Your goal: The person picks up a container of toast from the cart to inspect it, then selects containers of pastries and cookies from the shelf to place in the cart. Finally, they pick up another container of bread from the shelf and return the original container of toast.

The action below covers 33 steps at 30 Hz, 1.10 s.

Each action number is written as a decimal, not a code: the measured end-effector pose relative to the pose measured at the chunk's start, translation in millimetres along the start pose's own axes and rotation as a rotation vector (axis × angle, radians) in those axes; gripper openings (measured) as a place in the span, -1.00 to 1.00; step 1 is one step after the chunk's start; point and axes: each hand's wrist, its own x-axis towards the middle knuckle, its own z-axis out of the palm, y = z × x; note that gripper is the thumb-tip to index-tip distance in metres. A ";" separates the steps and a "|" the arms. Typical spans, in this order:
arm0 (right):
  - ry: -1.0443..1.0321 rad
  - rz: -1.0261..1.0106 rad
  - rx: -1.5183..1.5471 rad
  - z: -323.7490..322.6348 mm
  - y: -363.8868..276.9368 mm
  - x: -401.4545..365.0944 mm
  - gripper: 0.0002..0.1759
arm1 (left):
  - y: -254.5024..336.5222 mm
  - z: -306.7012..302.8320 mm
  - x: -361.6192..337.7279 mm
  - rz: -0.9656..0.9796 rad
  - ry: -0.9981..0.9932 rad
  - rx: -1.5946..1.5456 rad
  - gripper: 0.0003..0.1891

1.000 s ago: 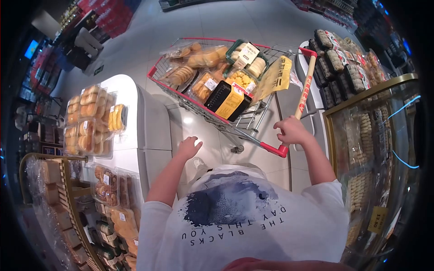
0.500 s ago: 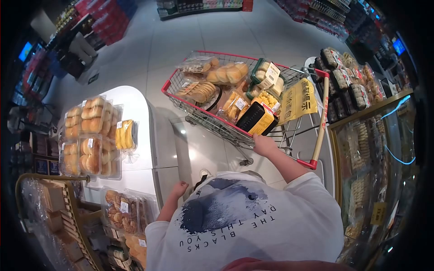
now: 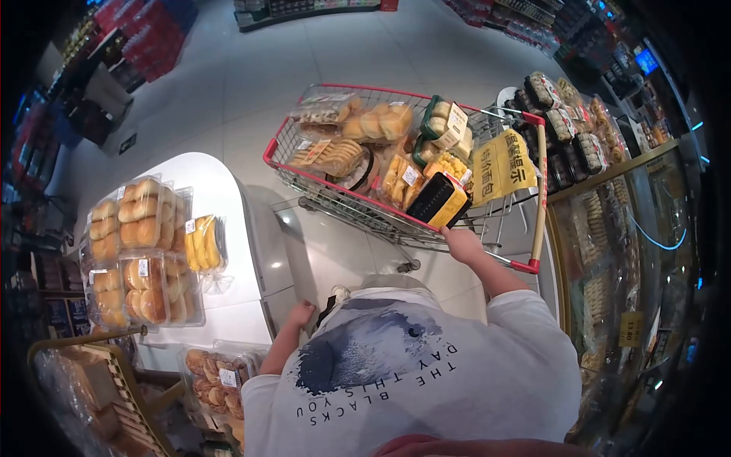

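My right hand (image 3: 461,245) is closed around the near side rim of a wire shopping cart (image 3: 365,217) with red edge trim. Inside the cart lie a black tray with a yellow label (image 3: 440,201), a clear pack of bread rolls (image 3: 378,122), a pack of round flat pastries (image 3: 335,156) and green-trimmed boxes of pale buns (image 3: 445,122). A yellow printed sign (image 3: 499,169) hangs near the cart's handle (image 3: 541,202), which neither hand touches. Down by my side, my left hand (image 3: 302,313) is curled, with nothing visible in it, near the white counter.
On the left, a white counter (image 3: 232,297) bears packed bread rolls (image 3: 141,221) and a yellow pack (image 3: 204,242). More pastries (image 3: 221,377) stand below. A glass-fronted bakery shelf (image 3: 601,282) and stacked black trays (image 3: 567,133) line the right. Pale tiled floor (image 3: 266,91) stretches ahead.
The view has shifted, and the left counter sits lower and further left in it. My right hand stays on the cart's rim; my left hand still hangs curled at my side.
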 end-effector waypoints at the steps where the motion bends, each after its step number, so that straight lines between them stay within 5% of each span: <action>1: -0.001 0.004 0.009 0.5 1.9 0.2 -0.76 | -4.2 -2.5 4.3 0.036 0.019 0.037 -0.53; 12: -0.016 0.066 0.093 -2.4 17.9 4.3 -0.76 | -76.3 -16.5 50.4 -0.069 -0.187 0.116 -0.51; 16: 0.196 0.011 0.174 -52.6 -3.5 9.3 -0.78 | -57.8 -37.5 63.0 -0.159 -0.156 0.047 -0.49; 19: 0.354 0.004 0.633 -98.2 -14.4 40.4 -0.71 | -76.2 -38.4 106.5 -0.135 -0.100 -0.044 -0.50; 22: 0.461 0.004 0.894 -115.1 1.9 112.5 -0.61 | 1.4 -85.2 115.3 -0.175 0.041 -0.329 -0.59; 24: 0.453 0.104 1.144 -114.0 18.1 182.0 -0.42 | 57.8 -116.5 132.2 -0.031 0.265 -0.598 -0.73; 28: 0.229 0.523 1.350 -148.2 25.4 280.7 -0.05 | 191.2 -192.1 154.5 0.278 0.509 -0.730 -0.77; 30: 0.200 0.605 1.397 -160.8 17.9 299.7 0.02 | 256.0 -220.2 164.2 0.215 0.413 -0.909 -0.72; 33: 0.269 0.710 1.437 -151.8 18.5 324.8 -0.01 | 305.0 -237.5 206.7 0.094 0.149 -1.222 -0.37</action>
